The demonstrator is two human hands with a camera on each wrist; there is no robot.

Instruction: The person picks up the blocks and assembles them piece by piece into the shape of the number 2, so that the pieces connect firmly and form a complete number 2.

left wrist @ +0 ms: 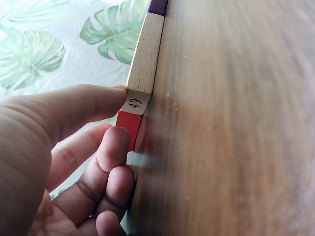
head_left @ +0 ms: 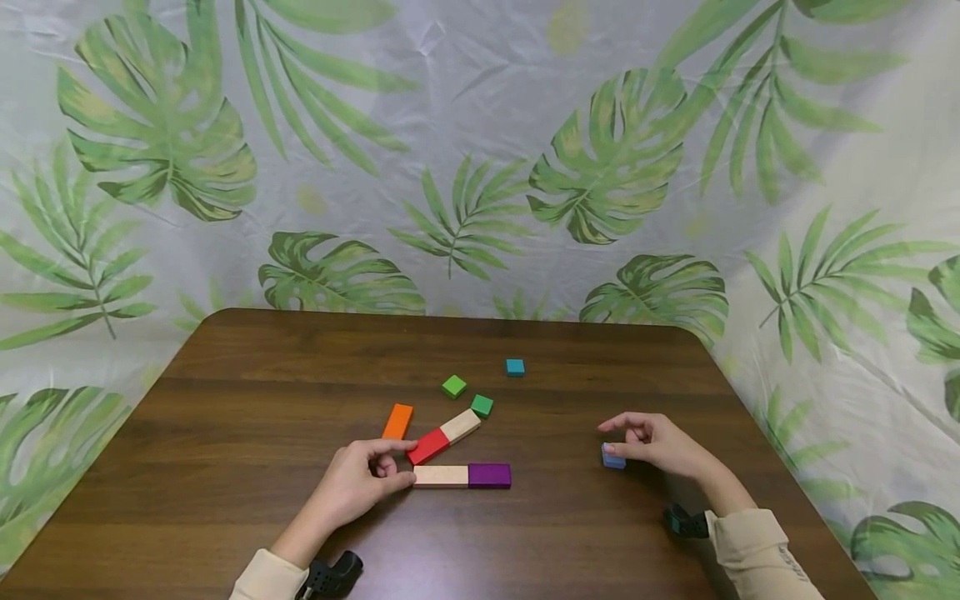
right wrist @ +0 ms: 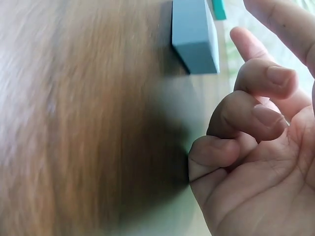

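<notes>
My left hand reaches in from the lower left. Its thumb touches the left end of a plain wooden block, which butts against a purple block. The index fingertip is at the lower end of a red block; the other fingers are curled. In the left wrist view, digits show on the end of the wooden block, beside the red block. My right hand is over a periwinkle-blue block, index finger extended. The right wrist view shows this block apart from the fingers.
Another plain block continues the slanted red one, with a dark green block at its upper end. An orange block, a light green block and a teal block lie farther back. A leaf-patterned cloth hangs behind the brown table.
</notes>
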